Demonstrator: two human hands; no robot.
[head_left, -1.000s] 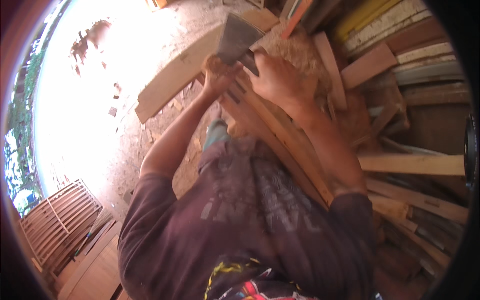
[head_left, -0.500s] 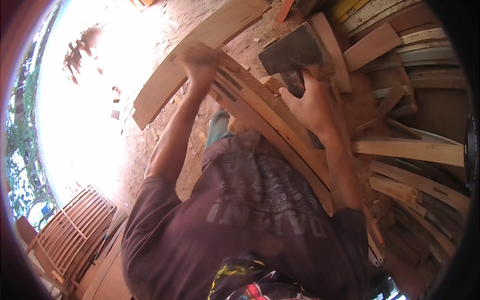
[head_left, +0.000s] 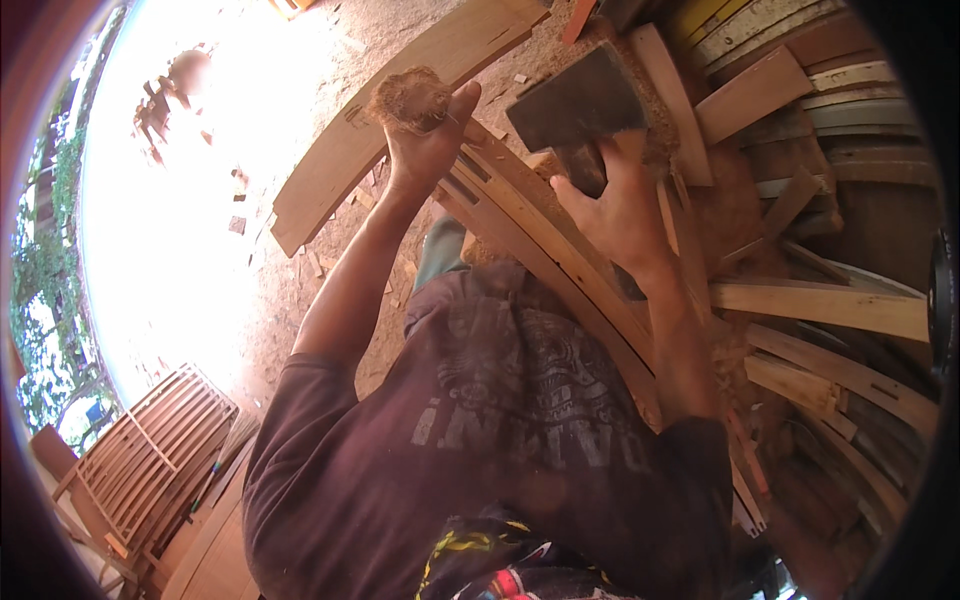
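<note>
My left hand (head_left: 425, 150) is wrapped round a chisel handle (head_left: 410, 98), its wooden top round, frayed and fuzzy; the blade is hidden below the hand. Both stand over the far end of two long, narrow wooden pieces (head_left: 560, 240), which slant from my lap toward the upper left. Dark slots show in these pieces near the left hand. My right hand (head_left: 620, 215) grips a mallet (head_left: 575, 105) by its handle, close under the dark, blocky head. The mallet is held up, to the right of the chisel and apart from it.
A broad curved board (head_left: 330, 190) lies beyond my left hand, on ground strewn with wood chips. Stacked planks and offcuts (head_left: 830, 300) crowd the right side. A slatted wooden frame (head_left: 160, 435) stands at the lower left. Strong glare washes out the upper left.
My left hand has shifted slightly right and tilted, bringing the frayed handle top into clear view. The mallet has moved slightly left and remains in my right hand.
</note>
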